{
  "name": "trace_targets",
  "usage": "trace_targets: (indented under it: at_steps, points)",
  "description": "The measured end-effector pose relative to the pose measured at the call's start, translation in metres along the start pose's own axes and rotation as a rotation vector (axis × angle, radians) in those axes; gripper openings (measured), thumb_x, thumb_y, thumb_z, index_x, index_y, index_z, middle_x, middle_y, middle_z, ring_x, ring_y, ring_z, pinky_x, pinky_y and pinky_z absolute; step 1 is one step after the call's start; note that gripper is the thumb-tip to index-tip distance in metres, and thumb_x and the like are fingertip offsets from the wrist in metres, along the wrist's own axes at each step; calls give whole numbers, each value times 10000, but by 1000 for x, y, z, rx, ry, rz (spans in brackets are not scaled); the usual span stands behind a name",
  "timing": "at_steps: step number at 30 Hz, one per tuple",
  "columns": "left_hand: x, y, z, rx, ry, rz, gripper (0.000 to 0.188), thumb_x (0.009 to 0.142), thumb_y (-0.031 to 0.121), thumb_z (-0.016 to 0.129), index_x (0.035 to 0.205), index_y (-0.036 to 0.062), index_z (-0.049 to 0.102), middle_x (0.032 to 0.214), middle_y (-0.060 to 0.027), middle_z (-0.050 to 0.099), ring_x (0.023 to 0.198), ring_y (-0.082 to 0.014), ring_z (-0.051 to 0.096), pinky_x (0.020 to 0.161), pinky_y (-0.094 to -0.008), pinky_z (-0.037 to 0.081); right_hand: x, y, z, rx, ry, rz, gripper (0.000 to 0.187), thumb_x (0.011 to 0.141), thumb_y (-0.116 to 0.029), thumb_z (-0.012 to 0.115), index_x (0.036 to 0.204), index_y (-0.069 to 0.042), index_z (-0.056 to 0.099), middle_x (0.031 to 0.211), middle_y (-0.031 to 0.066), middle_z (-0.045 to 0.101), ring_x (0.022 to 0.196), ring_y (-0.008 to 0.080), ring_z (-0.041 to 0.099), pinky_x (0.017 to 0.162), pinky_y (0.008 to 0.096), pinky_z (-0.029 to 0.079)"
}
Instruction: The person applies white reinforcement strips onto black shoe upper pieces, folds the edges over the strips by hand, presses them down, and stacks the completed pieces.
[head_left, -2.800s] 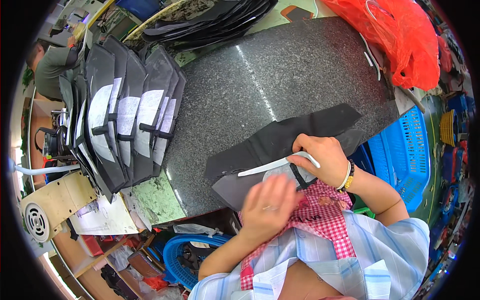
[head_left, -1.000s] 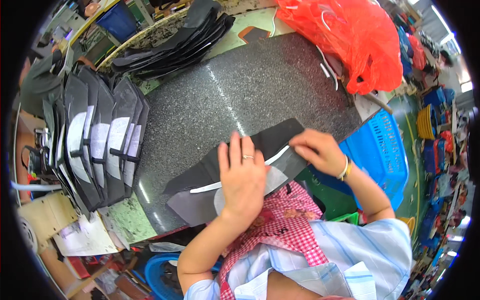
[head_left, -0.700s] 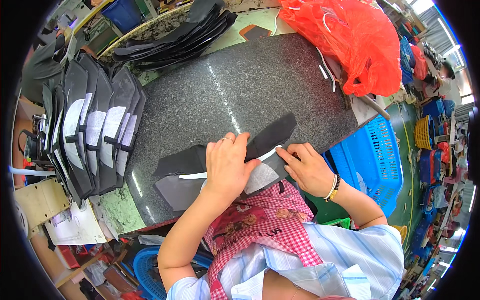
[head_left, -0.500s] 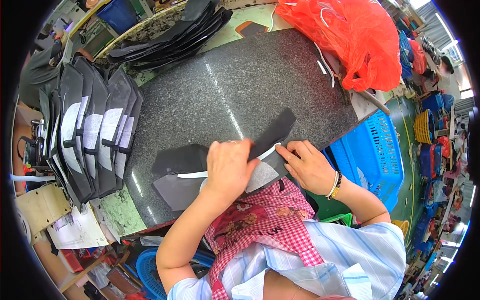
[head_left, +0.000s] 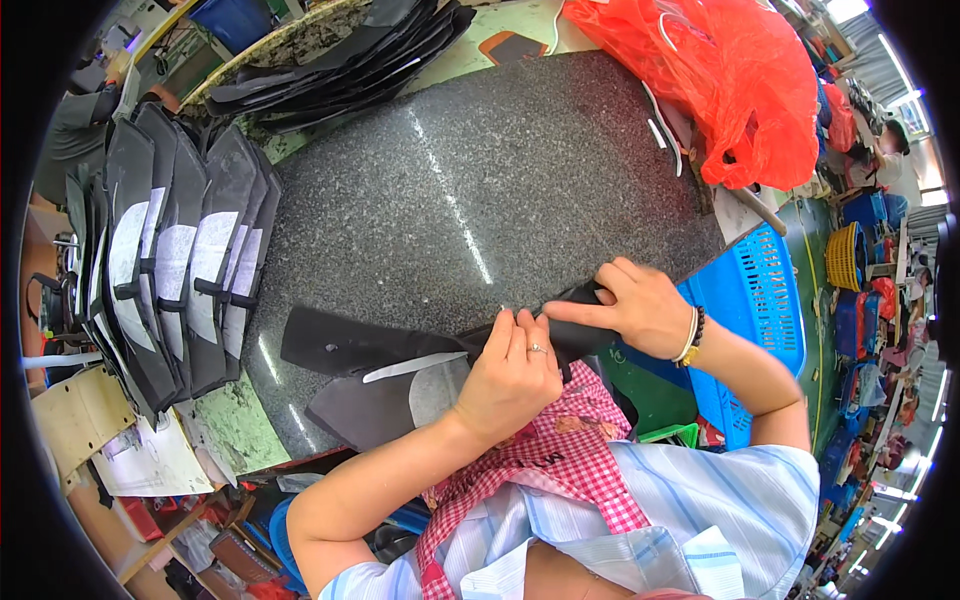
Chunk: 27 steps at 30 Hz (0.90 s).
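Observation:
A dark grey-black sheet panel lies along the near edge of the stone slab. It bears a light grey rounded patch and a narrow white strip, with a black flap folded along it. My left hand pinches the panel's edge near its middle, fingertips together, a ring on one finger. Beside it, my right hand grips the black material at the right end, its index finger stretched along the edge toward my left fingertips. Both hands cover part of the seam.
Similar black panels with pale patches stand stacked at the left, and more black pieces are piled at the back. A red plastic bag sits at the back right by small white strips. A blue basket is beyond the slab's right edge.
The black flap now lies down over the panel's left part. My left hand has moved right; my right hand has moved up and right, folding the right end of the black material.

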<state>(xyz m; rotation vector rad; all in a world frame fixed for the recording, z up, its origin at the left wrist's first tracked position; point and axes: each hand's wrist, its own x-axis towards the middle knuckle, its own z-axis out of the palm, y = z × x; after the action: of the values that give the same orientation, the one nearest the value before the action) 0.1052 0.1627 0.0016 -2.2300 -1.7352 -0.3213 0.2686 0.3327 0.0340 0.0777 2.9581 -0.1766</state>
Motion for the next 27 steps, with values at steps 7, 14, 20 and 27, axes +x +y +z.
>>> trace_targets:
  at_steps: [7, 14, 20, 27]
  points:
    - [0, -7, -10, -4, -74, -4, 308, 775, 122, 624, 1029, -30, 708, 996, -156, 675, 884, -265, 633, 981, -435, 450, 21, -15, 0, 713, 297, -68, 770, 751, -360, 760, 1403, -58, 482, 1207, 161, 544, 1091, 330, 555, 930, 392, 479]
    - [-82, -48, -42, -34, -151, -60, 387, 782, 180, 582, 1104, -22, 655, 1107, -130, 634, 1040, -263, 615, 1003, -462, 445, 26, -37, 20, 341, 206, -172, 545, 803, -145, 682, 1322, -30, 565, 1079, 129, 526, 987, 301, 527, 872, 406, 459]
    - [-90, -41, -38, -74, -102, -138, 393, 768, 132, 583, 1111, -47, 651, 1094, -162, 634, 1049, -286, 612, 971, -411, 483, 74, -90, 3, 854, 250, 4, 486, 813, -46, 617, 1285, 36, 534, 1219, 191, 544, 1094, 353, 554, 936, 401, 469]
    - [-128, -36, -41, -126, -10, -485, 597, 675, 178, 703, 1204, -79, 603, 1257, -209, 557, 1183, -333, 552, 999, -425, 475, 111, -117, -5, 880, 284, 81, 351, 904, -90, 578, 1237, 19, 587, 1208, 206, 624, 1072, 373, 590, 936, 410, 473]
